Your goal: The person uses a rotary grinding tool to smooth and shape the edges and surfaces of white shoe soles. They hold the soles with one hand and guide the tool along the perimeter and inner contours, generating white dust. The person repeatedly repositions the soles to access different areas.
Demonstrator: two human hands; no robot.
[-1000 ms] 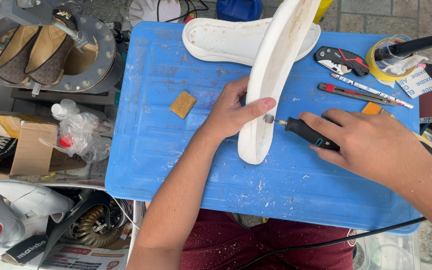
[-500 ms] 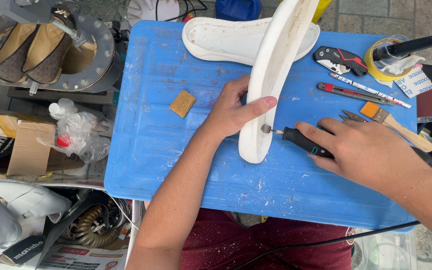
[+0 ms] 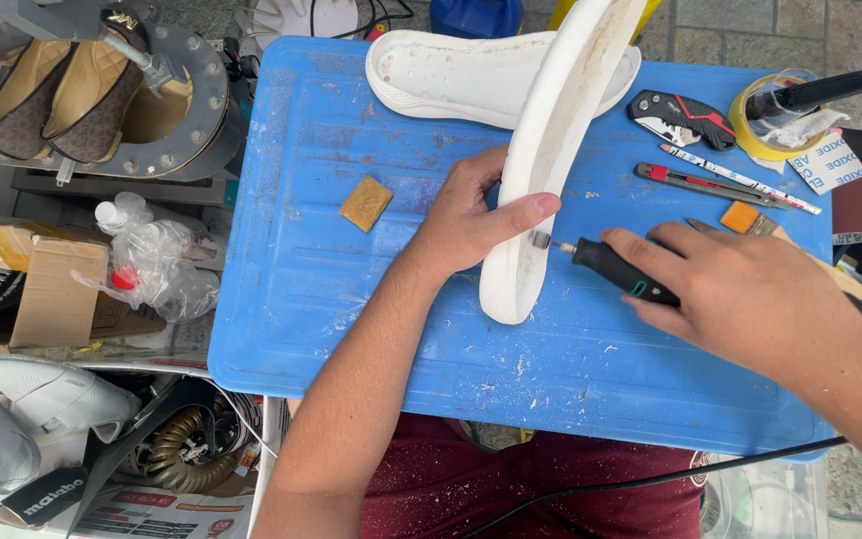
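Left hand (image 3: 466, 220): clamped on white shoe sole (image 3: 556, 150), thumb laid across the sole's near face, fingers wrapped behind its edge
White shoe sole: stood on edge, tilted, lower tip resting on blue bench top (image 3: 351, 329), upper end leaning out past the far rim
Right hand (image 3: 740, 294): closed round black rotary tool (image 3: 623, 271), fingers over the barrel, wrist entering from the right
Black rotary tool: held nearly level, small bit at its tip touching the sole's edge just under the left thumb
Second white sole (image 3: 451, 75): flat on the bench at the far side, hollow side up, partly behind the held sole
Tan sanding block (image 3: 365, 203): flat on the bench, left of the left hand, apart from it
Black and red utility knife (image 3: 682, 117): on the bench, right of the held sole
Red-handled tool (image 3: 700, 183) and slim white stick (image 3: 740, 178): side by side below the knife
Brush with orange ferrule (image 3: 750, 222): just beyond the right hand's knuckles, handle hidden behind it
Yellow tape roll (image 3: 762, 125): at the bench's far right corner, crumpled plastic inside
Round metal shoe press (image 3: 187, 110): left of the bench, two tan and brown shoes (image 3: 62, 95) set in it
Cardboard box (image 3: 47, 284) and clear plastic bag (image 3: 157, 265): below the press
Black cable (image 3: 641, 481): across dark red trousers (image 3: 511, 489) at the near edge
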